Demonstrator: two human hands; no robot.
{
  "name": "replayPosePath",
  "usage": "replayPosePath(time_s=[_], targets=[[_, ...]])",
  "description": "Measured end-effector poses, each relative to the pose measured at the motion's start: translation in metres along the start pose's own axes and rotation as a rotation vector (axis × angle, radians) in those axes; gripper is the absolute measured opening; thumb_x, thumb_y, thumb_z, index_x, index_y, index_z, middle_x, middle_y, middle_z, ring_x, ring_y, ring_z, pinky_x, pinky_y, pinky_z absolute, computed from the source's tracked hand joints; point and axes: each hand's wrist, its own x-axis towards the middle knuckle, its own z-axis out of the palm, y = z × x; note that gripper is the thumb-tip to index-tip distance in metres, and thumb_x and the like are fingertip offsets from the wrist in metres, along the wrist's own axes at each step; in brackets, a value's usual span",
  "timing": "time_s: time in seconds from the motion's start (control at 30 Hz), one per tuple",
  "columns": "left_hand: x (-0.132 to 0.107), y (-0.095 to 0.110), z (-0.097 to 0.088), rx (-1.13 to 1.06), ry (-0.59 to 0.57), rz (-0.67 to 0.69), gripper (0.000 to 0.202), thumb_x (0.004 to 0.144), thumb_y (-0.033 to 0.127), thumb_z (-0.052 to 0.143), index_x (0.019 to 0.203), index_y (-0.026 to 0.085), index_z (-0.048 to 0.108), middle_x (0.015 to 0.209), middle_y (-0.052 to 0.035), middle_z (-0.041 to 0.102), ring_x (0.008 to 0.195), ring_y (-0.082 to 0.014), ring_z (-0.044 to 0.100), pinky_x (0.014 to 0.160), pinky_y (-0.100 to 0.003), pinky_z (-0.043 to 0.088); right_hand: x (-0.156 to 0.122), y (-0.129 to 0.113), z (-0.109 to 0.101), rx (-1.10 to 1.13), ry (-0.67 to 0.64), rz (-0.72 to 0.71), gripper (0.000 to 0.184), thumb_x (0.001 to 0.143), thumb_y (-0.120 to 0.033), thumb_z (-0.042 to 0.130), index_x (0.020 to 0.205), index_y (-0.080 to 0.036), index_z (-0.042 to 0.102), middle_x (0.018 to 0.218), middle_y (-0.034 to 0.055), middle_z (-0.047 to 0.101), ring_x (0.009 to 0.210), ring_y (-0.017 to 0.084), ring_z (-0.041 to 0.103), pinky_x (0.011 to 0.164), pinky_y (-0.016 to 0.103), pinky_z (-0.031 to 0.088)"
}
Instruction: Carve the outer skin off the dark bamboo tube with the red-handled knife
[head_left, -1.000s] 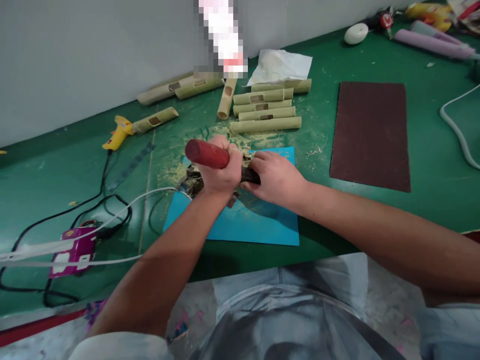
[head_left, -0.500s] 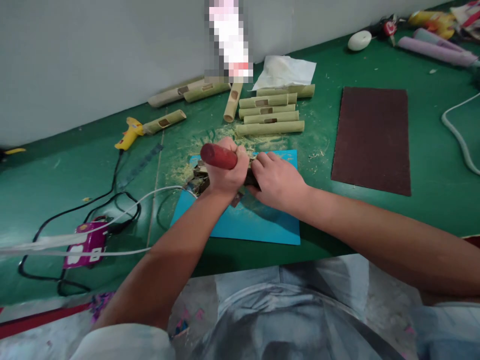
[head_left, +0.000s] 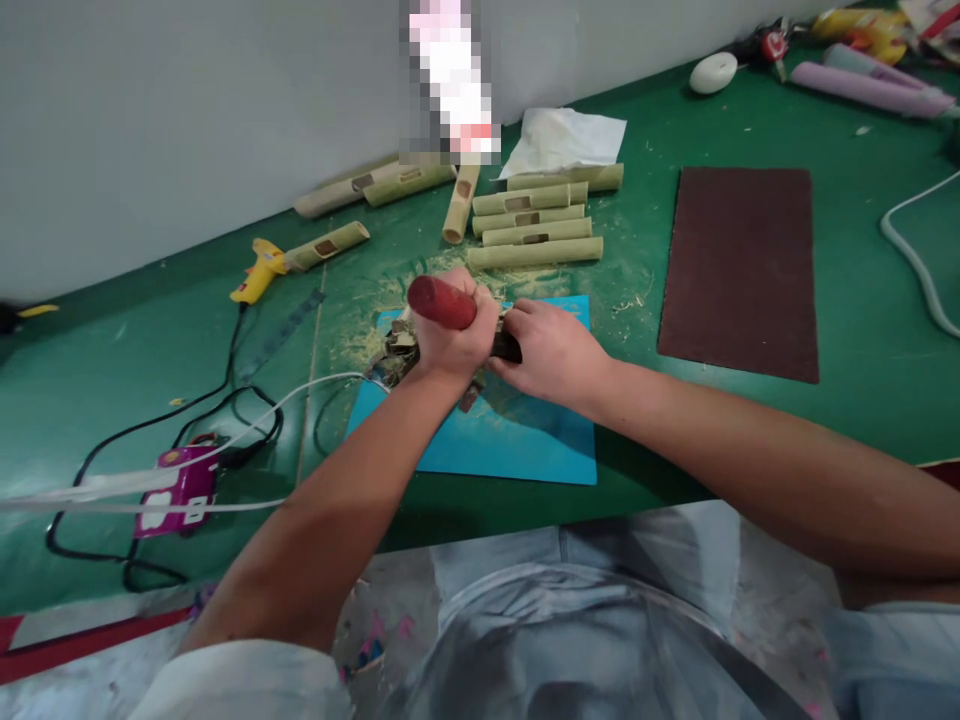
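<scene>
My left hand (head_left: 459, 335) is wrapped round the thick red handle (head_left: 446, 302) of a tool, whose working end is hidden beneath the fist. Close on its right, my right hand (head_left: 559, 350) grips a dark piece (head_left: 507, 346) with thumb and curled fingers; most of that piece is covered, so I cannot tell its kind. Both hands are over a blue sheet (head_left: 517, 440). Brown and pale scraps (head_left: 400, 345) are heaped beside the left fist, and one small brown chip (head_left: 470, 396) lies below it.
Several bamboo tubes (head_left: 536, 253) with cut openings lie behind the hands. A yellow glue gun (head_left: 261, 270) and a purple box (head_left: 178, 490) with cords are at the left. A dark brown sheet (head_left: 739, 275) lies at the right, on the green table (head_left: 630, 300).
The red handle and my left fist have shifted slightly right and tilted a little. More of the dark piece shows between the hands. The whole view has moved slightly.
</scene>
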Motion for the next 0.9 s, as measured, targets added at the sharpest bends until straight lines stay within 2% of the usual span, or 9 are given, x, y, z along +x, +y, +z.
replayPosePath(time_s=[0.17,0.6,0.8,0.9], targets=[[-0.002,-0.006,-0.004,-0.003,0.007,0.066,0.039,0.090,0.026,0.064,0.061,0.022,0.038,0.060,0.0034,0.040,0.056,-0.0116,0.039,0.056,-0.034,0.029,0.000,-0.001,-0.002,0.012,-0.005,0.003,0.025,0.093,-0.033,0.067,0.103,-0.011,0.071,0.107,0.0135,0.069,0.096,0.024,0.062,0.079,0.034,0.043],[-0.005,0.000,-0.004,-0.030,0.062,0.074,0.039,0.093,0.030,0.063,0.062,0.021,0.041,0.061,0.0027,0.043,0.057,-0.0130,0.043,0.058,-0.033,0.034,0.000,-0.002,-0.003,0.016,-0.012,0.017,0.027,0.094,-0.035,0.065,0.103,-0.011,0.072,0.106,0.0134,0.070,0.093,0.024,0.063,0.076,0.034,0.041],[-0.007,-0.001,-0.003,-0.067,0.105,0.002,0.041,0.092,0.032,0.066,0.061,0.021,0.041,0.061,0.0029,0.042,0.056,-0.0120,0.042,0.057,-0.032,0.035,-0.008,-0.007,-0.002,-0.120,0.013,-0.035,0.034,0.095,-0.038,0.065,0.113,-0.009,0.067,0.114,0.0178,0.068,0.110,0.033,0.061,0.086,0.039,0.045],[-0.007,-0.002,-0.002,-0.068,0.107,0.000,0.043,0.092,0.036,0.067,0.062,0.021,0.041,0.061,0.0035,0.042,0.055,-0.0113,0.041,0.057,-0.031,0.036,-0.010,-0.009,-0.002,-0.132,-0.011,-0.027,0.034,0.096,-0.038,0.064,0.114,-0.009,0.066,0.115,0.0182,0.068,0.112,0.033,0.061,0.087,0.040,0.046]])
